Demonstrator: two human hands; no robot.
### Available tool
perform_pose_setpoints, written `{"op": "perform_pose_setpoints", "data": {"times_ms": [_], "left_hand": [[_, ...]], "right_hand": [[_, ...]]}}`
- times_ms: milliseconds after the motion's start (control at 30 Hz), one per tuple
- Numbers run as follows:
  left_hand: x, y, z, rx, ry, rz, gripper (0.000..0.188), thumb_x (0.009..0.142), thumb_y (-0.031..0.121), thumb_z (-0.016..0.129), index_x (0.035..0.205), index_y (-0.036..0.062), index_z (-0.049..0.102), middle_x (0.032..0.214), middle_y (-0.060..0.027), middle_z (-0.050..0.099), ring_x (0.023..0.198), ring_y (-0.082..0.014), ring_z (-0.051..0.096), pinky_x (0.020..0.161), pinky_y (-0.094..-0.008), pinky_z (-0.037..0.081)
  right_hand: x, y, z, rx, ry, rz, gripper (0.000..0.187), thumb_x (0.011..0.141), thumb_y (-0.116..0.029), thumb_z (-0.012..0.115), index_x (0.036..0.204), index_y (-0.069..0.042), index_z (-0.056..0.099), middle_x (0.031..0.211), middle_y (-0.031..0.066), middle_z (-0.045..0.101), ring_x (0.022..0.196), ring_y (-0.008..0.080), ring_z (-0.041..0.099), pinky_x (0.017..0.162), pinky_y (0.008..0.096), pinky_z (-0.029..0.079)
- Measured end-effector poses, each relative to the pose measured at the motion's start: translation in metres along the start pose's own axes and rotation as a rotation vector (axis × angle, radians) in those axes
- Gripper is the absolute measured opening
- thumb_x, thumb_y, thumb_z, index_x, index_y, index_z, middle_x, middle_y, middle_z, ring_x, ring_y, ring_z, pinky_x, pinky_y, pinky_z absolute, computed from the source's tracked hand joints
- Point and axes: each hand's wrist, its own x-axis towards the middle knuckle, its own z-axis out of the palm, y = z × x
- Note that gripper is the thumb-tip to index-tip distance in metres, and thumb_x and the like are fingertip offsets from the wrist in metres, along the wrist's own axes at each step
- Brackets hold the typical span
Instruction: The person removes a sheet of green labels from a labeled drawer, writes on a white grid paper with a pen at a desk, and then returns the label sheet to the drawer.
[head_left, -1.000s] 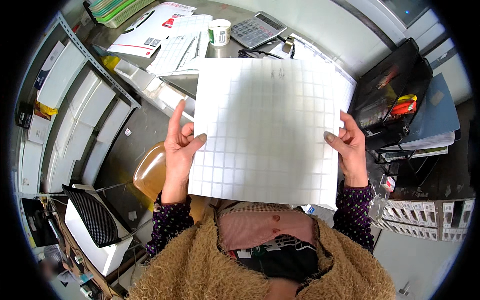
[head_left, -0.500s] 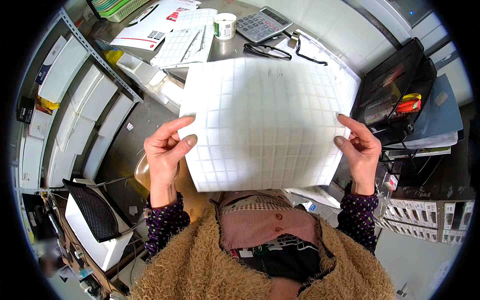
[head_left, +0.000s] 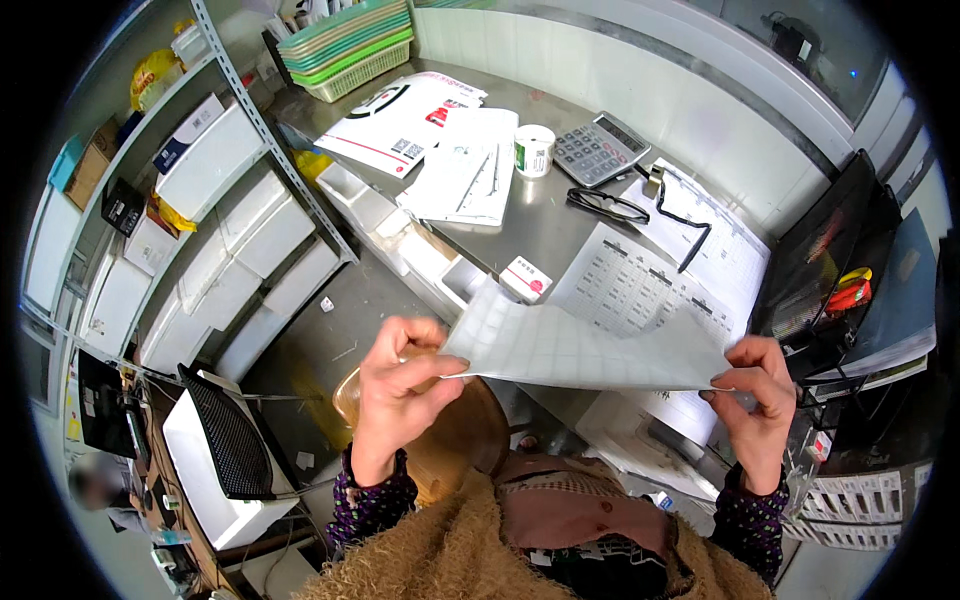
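Note:
A thin whitish sheet marked with a grid (head_left: 570, 350) is stretched between my two hands above the desk's near edge, tilted so that it shows nearly edge-on and sags in the middle. My left hand (head_left: 395, 395) pinches its left corner between thumb and fingers. At the opposite corner, my right hand (head_left: 757, 410) grips it the same way. Beyond the sheet lies a page printed with a table (head_left: 625, 285), partly covered by it. A small white and red box (head_left: 526, 278) sits beside that page, close to the sheet's upper left.
On the metal desk (head_left: 545, 205) are black glasses (head_left: 608, 205), a calculator (head_left: 600, 150), a white roll (head_left: 534, 152), gridded papers (head_left: 465, 185) and stacked baskets (head_left: 355, 65). A black file rack (head_left: 815, 245) stands right. White boxes (head_left: 215, 150) fill shelves left; a wooden stool (head_left: 470, 450) is below.
The sheet has tipped from facing me to nearly edge-on, and both hands sit lower in view. The view has shifted, uncovering the printed page and the small box.

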Motion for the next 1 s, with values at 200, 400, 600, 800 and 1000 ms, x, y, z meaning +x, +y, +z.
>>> {"op": "perform_pose_setpoints", "data": {"times_ms": [200, 400, 600, 800, 1000], "left_hand": [[0.021, 0.031, 0.036, 0.313, -0.263, 0.296, 0.043, 0.061, 0.02, 0.081, 0.098, 0.0037, 0.066, 0.119, -0.0126, 0.061, 0.102, -0.0274, 0.06, 0.083, -0.0398, 0.048], [0.029, 0.05, 0.045, 0.125, -0.266, 0.356, 0.048, 0.064, 0.018, 0.077, 0.106, 0.0004, 0.064, 0.108, -0.0122, 0.065, 0.097, -0.0258, 0.064, 0.081, -0.0353, 0.049], [0.035, 0.053, 0.031, 0.357, -0.318, 0.429, 0.048, 0.062, 0.011, 0.07, 0.108, -0.0018, 0.063, 0.103, -0.012, 0.067, 0.09, -0.0253, 0.066, 0.077, -0.0352, 0.052], [0.044, 0.07, 0.027, 0.384, -0.424, 0.53, 0.04, 0.065, 0.011, 0.064, 0.101, -0.0045, 0.061, 0.1, -0.0123, 0.064, 0.088, -0.0228, 0.064, 0.076, -0.0321, 0.049], [0.029, 0.031, -0.002, 0.456, -0.449, 0.533, 0.037, 0.069, 0.016, 0.07, 0.101, -0.002, 0.065, 0.092, -0.0141, 0.068, 0.084, -0.0254, 0.068, 0.074, -0.0368, 0.053]], "right_hand": [[0.026, -0.018, 0.028, -0.015, -0.207, -0.536, 0.024, 0.06, 0.001, 0.072, 0.081, -0.007, 0.065, 0.091, 0.0063, 0.067, 0.078, 0.0251, 0.063, 0.073, 0.0351, 0.049], [0.038, -0.028, 0.033, 0.028, -0.194, -0.691, 0.022, 0.059, -0.003, 0.07, 0.081, -0.006, 0.064, 0.084, 0.0048, 0.065, 0.072, 0.0227, 0.062, 0.067, 0.0314, 0.049], [0.045, -0.06, 0.038, -0.395, -0.241, -0.733, 0.021, 0.068, -0.011, 0.067, 0.087, -0.001, 0.065, 0.085, 0.0087, 0.065, 0.077, 0.0231, 0.063, 0.075, 0.0359, 0.05], [0.03, -0.067, 0.03, -0.651, -0.559, -0.77, 0.034, 0.066, -0.014, 0.061, 0.094, 0.004, 0.065, 0.09, 0.0123, 0.065, 0.082, 0.024, 0.063, 0.079, 0.0365, 0.05], [0.013, -0.018, -0.004, -0.509, -0.349, -0.716, 0.03, 0.061, -0.01, 0.064, 0.089, 0.001, 0.063, 0.067, 0.0016, 0.054, 0.061, 0.0168, 0.054, 0.06, 0.0286, 0.042]]}}
